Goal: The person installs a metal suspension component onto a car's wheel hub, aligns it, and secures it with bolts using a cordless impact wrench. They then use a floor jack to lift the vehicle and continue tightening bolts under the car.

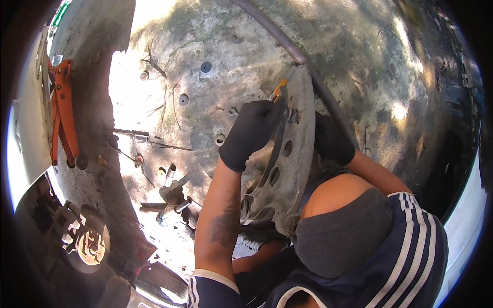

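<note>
Grasping what appears to be an orange-ended tool (280, 88) at the upper left of the perforated metal arm (297, 164), your left hand (252, 131) could slip if pressure goes off-line. Your right hand (333, 138), right of the arm, hides its fingers; its grip cannot be told. Weak support could tip the arm, tilted between both hands.

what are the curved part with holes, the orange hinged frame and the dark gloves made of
Curved part with holes: probably metal, dull grey and grimy, with crisp rounded openings.
Orange hinged frame: likely painted metal, judging by its flat, pivoted bars.
Dark gloves: matte and close-fitting, perhaps knit fabric; coating unclear.
</note>
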### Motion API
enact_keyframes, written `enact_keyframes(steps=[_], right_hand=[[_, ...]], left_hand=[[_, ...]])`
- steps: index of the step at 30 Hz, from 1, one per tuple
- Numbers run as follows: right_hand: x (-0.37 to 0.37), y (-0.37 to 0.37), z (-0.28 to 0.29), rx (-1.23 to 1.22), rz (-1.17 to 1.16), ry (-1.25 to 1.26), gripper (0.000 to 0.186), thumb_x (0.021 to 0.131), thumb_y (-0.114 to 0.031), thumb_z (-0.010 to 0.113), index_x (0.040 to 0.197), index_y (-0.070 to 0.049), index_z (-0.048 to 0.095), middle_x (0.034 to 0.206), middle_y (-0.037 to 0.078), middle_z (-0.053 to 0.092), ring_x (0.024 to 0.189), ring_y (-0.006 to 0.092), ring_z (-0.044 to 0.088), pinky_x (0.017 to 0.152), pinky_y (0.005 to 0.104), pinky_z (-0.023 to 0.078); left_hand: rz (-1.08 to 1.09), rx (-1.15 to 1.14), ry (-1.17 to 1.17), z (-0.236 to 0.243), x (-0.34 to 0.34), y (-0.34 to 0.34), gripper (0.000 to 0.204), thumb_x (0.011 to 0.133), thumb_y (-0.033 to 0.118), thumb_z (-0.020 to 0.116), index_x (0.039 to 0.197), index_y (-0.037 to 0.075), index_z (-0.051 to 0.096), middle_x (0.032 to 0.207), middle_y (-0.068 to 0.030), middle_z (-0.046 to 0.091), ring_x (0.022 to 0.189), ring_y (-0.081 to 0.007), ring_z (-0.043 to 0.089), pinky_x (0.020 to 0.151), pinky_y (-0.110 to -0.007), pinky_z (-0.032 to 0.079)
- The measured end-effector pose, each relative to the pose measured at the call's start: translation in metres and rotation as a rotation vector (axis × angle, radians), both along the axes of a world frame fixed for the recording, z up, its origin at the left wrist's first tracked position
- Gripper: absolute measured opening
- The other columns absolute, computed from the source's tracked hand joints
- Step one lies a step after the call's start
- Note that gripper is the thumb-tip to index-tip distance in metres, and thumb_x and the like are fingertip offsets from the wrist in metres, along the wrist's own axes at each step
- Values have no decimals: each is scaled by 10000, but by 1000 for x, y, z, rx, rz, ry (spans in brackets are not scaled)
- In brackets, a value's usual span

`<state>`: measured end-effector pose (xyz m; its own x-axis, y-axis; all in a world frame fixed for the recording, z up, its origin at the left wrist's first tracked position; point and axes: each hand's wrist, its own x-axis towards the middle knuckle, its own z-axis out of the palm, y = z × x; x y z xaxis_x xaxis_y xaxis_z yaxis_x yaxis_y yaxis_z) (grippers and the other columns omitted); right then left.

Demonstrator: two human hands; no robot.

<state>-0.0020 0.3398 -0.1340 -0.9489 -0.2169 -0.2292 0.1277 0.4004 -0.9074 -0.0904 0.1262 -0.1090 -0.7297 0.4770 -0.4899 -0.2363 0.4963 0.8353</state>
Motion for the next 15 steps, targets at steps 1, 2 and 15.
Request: enact_keyframes(steps=[1,2,15], right_hand=[[-3,-2,6,11,-9,-32,349,927,-91,518,1260,1,563,1044,249,688,957,396,686,819,426,537],[-5,-4,10,23,-16,-63,347,929,-94,519,1259,2,564,1048,249,689,962,390,687,826,424,535],[3,-6,-24,-291,-127,-173,508,1019,-165,488,1486,-24,346,1407,157,496,1254,259,540,1017,379,474]], left_hand=[[14,-51,41,3,1,3,451,990,363,558,839,-42,685,681,-142,629,658,-181,621,659,-330,497],[30,-103,82,6,3,8,482,988,390,546,833,-45,680,663,-154,618,645,-204,622,662,-340,499],[-59,-265,269,23,15,15,477,953,386,496,803,-19,699,818,-250,671,780,-416,667,778,-496,518]])
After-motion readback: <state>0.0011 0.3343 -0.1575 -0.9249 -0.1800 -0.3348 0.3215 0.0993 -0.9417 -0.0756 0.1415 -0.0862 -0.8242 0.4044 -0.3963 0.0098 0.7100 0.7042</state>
